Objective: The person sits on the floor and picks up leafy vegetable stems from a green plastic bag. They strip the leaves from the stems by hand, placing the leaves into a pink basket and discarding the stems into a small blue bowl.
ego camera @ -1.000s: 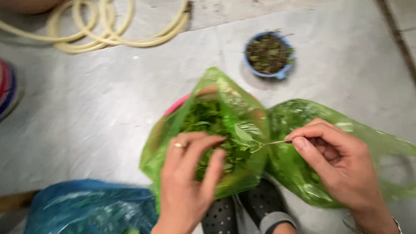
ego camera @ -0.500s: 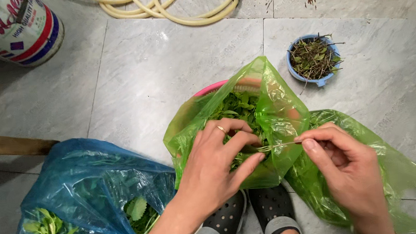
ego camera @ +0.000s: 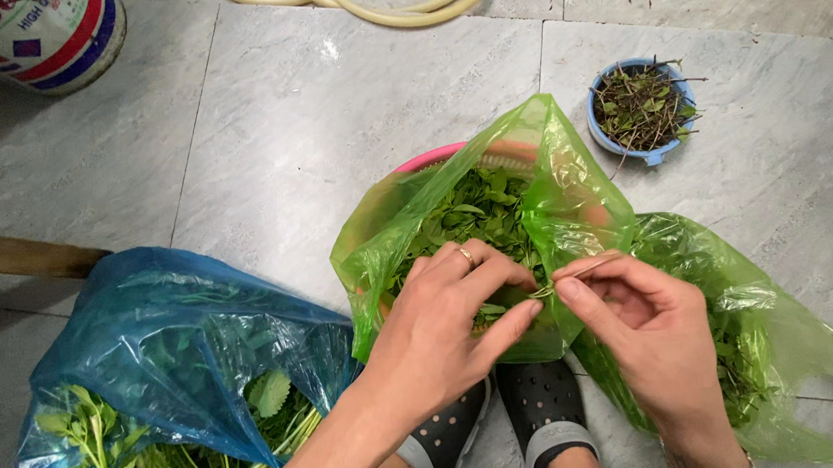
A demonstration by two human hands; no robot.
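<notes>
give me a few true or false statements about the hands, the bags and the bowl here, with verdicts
1. Both hands pinch one thin stem between them. True: the left hand and right hand meet on it.
2. The small blue bowl is empty. False: it holds stems and leaf scraps.
3. The left hand wears a ring. True.
4. The blue bag lies to the person's right. False: it lies to the left.
5. The green bag with leaves sits in a pink basin. True.
</notes>
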